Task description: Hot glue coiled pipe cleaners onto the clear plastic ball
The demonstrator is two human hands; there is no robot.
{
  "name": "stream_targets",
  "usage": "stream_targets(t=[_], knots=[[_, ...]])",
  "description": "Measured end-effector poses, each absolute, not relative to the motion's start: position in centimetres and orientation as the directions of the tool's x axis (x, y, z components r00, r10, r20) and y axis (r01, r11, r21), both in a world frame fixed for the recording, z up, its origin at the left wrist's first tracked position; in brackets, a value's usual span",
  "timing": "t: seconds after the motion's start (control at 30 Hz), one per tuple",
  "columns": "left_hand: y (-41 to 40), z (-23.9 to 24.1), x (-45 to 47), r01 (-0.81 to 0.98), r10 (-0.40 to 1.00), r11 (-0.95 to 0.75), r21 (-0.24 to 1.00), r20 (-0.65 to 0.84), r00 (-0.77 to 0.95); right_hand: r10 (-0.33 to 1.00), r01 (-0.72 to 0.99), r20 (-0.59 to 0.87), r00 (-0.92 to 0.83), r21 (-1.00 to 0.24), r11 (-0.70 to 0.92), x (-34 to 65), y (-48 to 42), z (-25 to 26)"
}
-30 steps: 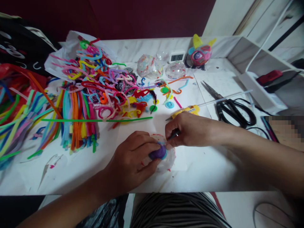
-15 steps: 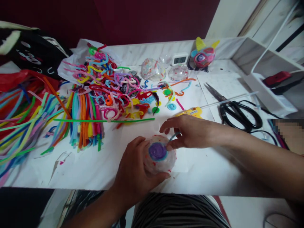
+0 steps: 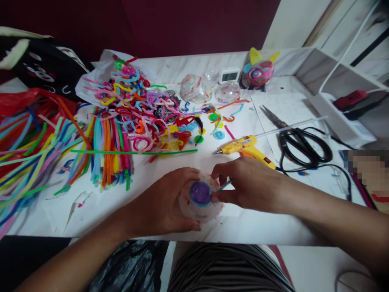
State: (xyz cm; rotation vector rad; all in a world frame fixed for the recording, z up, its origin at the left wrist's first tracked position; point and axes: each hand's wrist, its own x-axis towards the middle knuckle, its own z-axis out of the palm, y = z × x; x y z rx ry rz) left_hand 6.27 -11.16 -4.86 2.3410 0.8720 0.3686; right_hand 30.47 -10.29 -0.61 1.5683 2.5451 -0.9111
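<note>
My left hand (image 3: 162, 205) is wrapped round the left side of a clear plastic dome (image 3: 199, 214) flecked with red, which rests on the white table near its front edge. On top of the dome lies a purple coiled disc (image 3: 201, 192) with a light blue rim. My right hand (image 3: 247, 182) is closed in a pinch at the disc's right edge. Between its fingers runs a thin light blue pipe cleaner (image 3: 226, 184), whose end pokes out. Just beyond my right hand lies a yellow glue gun (image 3: 243, 147), nozzle pointing left.
Black-handled scissors (image 3: 299, 142) lie to the right. Bundled pipe cleaners (image 3: 109, 150) and a tangled heap of them (image 3: 133, 101) cover the left. Behind stand speckled domes (image 3: 194, 88), a small clock (image 3: 230, 76) and a decorated ball (image 3: 259, 74). A power strip (image 3: 343, 121) sits far right.
My left hand has shifted round the dome, its forearm now lying lower and further left. My right hand has moved slightly down and right, uncovering the glue gun. Its pinch on the pipe cleaner stays.
</note>
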Motion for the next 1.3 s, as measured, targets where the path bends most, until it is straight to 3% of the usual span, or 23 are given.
stream_targets(t=[0.13,0.23,0.4,0.67,0.87,1.0,1.13,1.2,1.3], knots=[[-12.0,-5.1,7.1,0.479,0.634,-0.762,0.435,0.353,0.688,0.812,0.821,-0.311,-0.493,-0.474,0.317,30.4,-10.4,-0.6],[-12.4,-5.0,7.9,0.456,0.583,-0.811,0.366,0.451,0.675,0.817,0.829,-0.316,-0.483,-0.467,0.309,30.3,-10.5,-0.6],[-12.0,-4.0,8.7,0.446,0.602,-0.79,0.42,0.398,0.692,0.836,0.799,-0.255,-0.485,-0.519,0.305,30.5,-11.2,-1.1],[-11.2,-3.7,8.9,0.428,0.587,-0.795,0.43,0.366,0.722,0.853,0.545,0.123,-0.508,-0.72,0.429,31.0,-14.2,-3.1],[-11.1,-3.8,8.9,0.42,0.607,-0.768,0.485,0.34,0.718,0.868,0.546,0.148,-0.474,-0.724,0.422,32.2,-15.5,-2.8],[-11.6,-3.9,8.8,0.454,0.65,-0.729,0.512,0.311,0.693,0.884,0.665,0.264,-0.386,-0.584,0.465,34.4,-15.4,-2.2],[-12.0,-4.4,8.7,0.45,0.668,-0.711,0.541,0.318,0.673,0.913,0.907,0.315,-0.259,-0.246,0.343,36.5,-13.4,-3.0],[-12.0,-4.7,8.7,0.445,0.672,-0.704,0.553,0.318,0.669,0.94,0.952,0.249,-0.232,-0.141,0.272,37.2,-12.0,-3.9],[-12.1,-4.8,8.7,0.439,0.676,-0.705,0.557,0.343,0.652,0.978,0.978,0.108,-0.177,-0.089,0.187,37.7,-10.6,-5.1]])
